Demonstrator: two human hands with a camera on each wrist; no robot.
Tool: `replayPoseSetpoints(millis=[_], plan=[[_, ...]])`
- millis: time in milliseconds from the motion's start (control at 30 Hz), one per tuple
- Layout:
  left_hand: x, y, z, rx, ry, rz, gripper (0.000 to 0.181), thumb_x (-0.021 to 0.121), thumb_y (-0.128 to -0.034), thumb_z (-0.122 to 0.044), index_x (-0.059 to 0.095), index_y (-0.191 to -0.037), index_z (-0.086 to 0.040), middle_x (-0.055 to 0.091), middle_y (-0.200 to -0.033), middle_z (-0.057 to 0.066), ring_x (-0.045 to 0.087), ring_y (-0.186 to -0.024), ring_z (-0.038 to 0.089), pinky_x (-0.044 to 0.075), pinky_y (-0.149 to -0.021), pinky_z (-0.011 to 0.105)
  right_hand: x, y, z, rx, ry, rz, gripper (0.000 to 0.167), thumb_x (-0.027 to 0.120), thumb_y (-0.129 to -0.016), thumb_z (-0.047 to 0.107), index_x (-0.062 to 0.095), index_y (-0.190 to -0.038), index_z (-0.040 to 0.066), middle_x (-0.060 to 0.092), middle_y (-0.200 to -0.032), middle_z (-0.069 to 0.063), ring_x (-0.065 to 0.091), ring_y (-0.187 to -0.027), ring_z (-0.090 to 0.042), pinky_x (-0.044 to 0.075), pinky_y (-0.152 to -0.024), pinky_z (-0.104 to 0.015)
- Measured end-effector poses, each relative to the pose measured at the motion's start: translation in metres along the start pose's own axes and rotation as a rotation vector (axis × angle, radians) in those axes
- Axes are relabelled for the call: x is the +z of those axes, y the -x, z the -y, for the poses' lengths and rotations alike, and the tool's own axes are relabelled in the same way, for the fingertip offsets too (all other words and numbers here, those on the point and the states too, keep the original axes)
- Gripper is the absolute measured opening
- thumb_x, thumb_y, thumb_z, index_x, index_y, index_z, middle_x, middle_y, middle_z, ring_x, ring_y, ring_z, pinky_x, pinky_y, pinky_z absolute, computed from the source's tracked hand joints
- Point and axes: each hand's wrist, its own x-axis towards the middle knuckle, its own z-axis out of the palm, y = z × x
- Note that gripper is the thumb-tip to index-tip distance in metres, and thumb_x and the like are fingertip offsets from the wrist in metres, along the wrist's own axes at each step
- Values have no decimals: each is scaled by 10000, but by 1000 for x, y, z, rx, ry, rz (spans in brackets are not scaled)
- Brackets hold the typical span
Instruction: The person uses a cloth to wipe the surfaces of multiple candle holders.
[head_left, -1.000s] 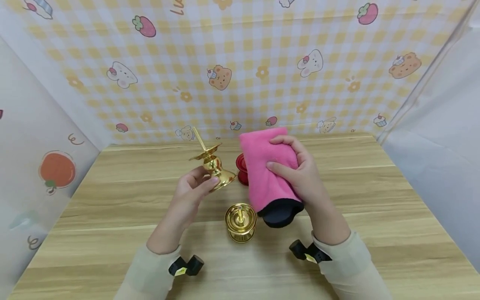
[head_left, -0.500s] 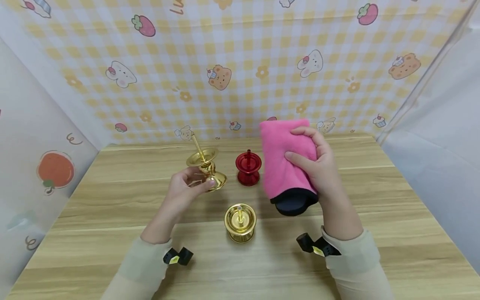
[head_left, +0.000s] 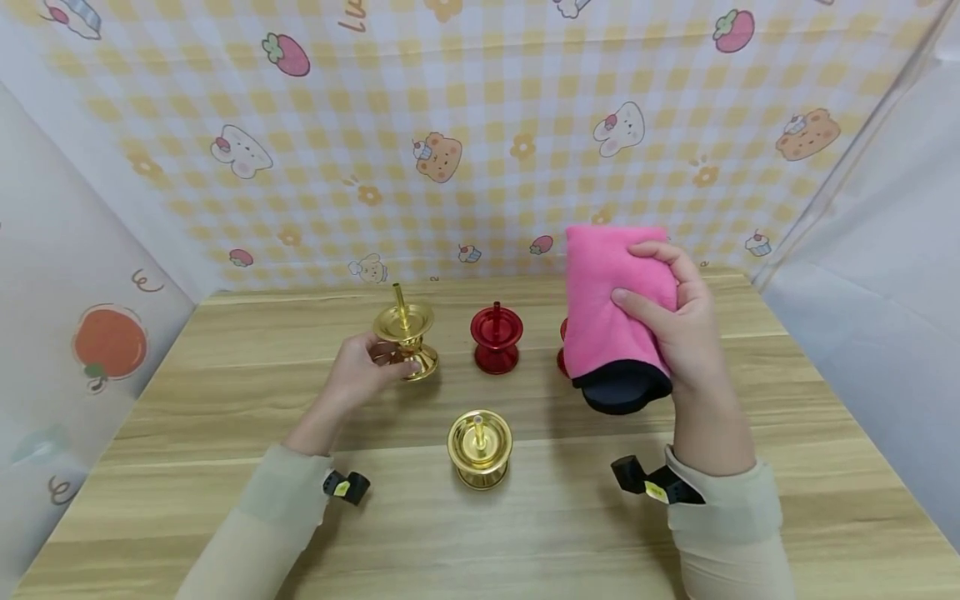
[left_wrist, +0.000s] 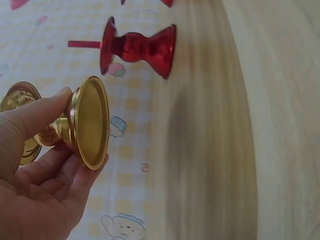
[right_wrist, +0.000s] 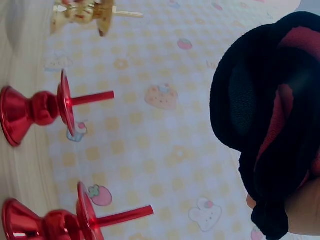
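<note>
My left hand (head_left: 358,371) holds a gold candlestick (head_left: 408,333) by its base, thumb on one side and fingers on the other. The left wrist view shows the hollow underside of its base (left_wrist: 92,122), raised off the table. In my right hand (head_left: 693,333) is a folded pink cloth (head_left: 596,300) with black edging, gripped at its right side. Behind the cloth, a red candlestick (head_left: 562,358) is mostly hidden; the right wrist view shows it better. Another red candlestick (head_left: 497,333) stands upright between my hands. A second gold candlestick (head_left: 481,450) stands nearer to me.
The wooden table (head_left: 225,400) reaches back to a yellow checked cloth backdrop (head_left: 480,100) with cartoon prints. White sheets hang at the left (head_left: 45,250) and right (head_left: 885,250).
My right hand has moved right and away with the pink cloth, uncovering one red candlestick. The left hand has shifted slightly left, and the gold candlestick in it has turned from tilted to nearly upright.
</note>
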Motion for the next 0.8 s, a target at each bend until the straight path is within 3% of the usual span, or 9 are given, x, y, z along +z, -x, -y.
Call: replayPoseSetpoints(millis=[267, 433, 800], plan=[[-2, -18, 15, -8, -38, 37, 484, 779, -832, -101, 596, -1252, 58, 646, -1269, 249, 638, -1172, 366, 548, -976, 407, -13, -3, 5, -39, -45, -51, 415, 680, -856, -92, 626, -1197, 139, 485, -1236, -81, 603, -962, -167, 588, -685, -208], [-2, -26, 24, -1, -27, 51, 493, 776, -828, -77, 590, -1260, 70, 628, -1290, 262, 620, -1204, 385, 533, -1005, 412, -21, -4, 7, -69, -59, -69, 417, 674, -855, -105, 623, -1204, 116, 502, -1223, -90, 610, -956, -172, 592, -690, -209], [0, -30, 33, -59, -30, 34, 499, 750, -858, -59, 564, -1304, 66, 582, -1366, 246, 570, -1278, 368, 523, -1017, 387, -26, -4, 9, -86, -61, -92, 418, 688, -843, -110, 619, -1199, 98, 516, -1194, -97, 617, -923, -170, 589, -680, -203]])
